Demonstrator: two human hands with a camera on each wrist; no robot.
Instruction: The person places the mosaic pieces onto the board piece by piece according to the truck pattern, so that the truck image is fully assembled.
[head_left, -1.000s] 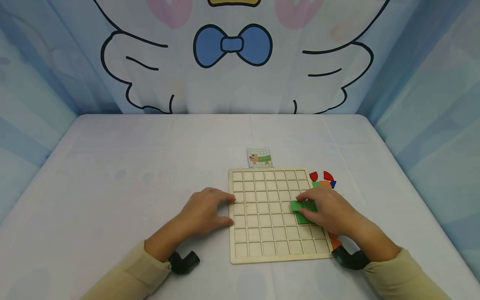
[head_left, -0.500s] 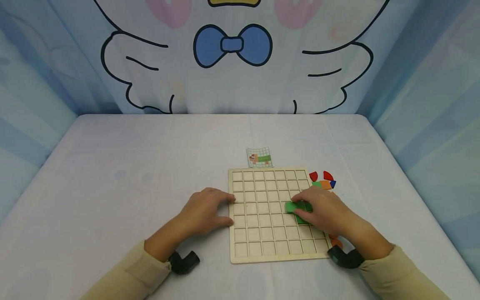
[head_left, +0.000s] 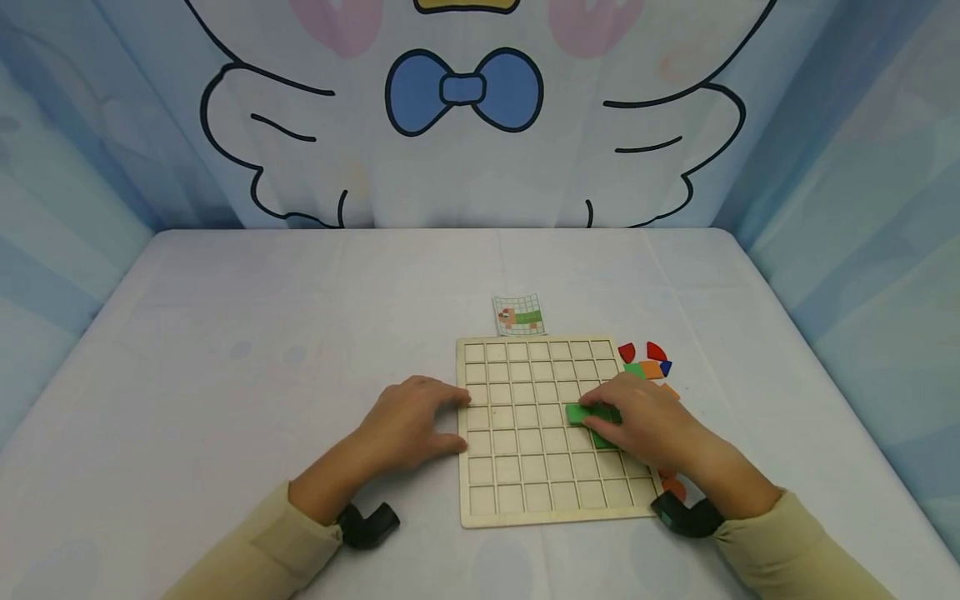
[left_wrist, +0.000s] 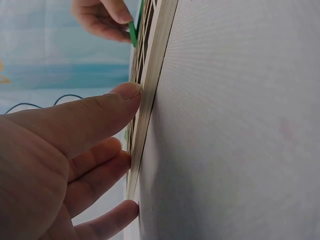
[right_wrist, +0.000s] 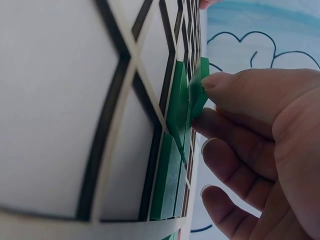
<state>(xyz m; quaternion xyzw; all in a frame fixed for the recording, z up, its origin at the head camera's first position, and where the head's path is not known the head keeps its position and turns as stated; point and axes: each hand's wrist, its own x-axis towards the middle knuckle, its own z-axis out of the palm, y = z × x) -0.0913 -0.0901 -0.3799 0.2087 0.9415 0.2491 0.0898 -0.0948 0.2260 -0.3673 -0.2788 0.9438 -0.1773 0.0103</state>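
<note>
A light wooden grid board (head_left: 525,437) lies flat in the head view. The left hand (head_left: 408,422) touches its left edge with thumb and fingertips; in the left wrist view the left hand (left_wrist: 75,155) has its fingers extended along the board's side (left_wrist: 150,90). Over the board's right half, the right hand (head_left: 652,421) pinches a green piece (head_left: 576,414). The right wrist view shows this green piece (right_wrist: 199,87) tilted between thumb and finger of the right hand (right_wrist: 270,130), with other green pieces (right_wrist: 167,175) lying in grid cells beside it.
Behind the board lies a small picture card (head_left: 519,316) with a gridded animal figure. Red pieces (head_left: 656,352), an orange piece (head_left: 651,369) and a blue piece (head_left: 666,367) lie off the board's right edge; more orange pieces (head_left: 674,487) are partly hidden near the right wrist.
The right hand has moved left over the board with the green piece. The left hand and the board have stayed where they were.
</note>
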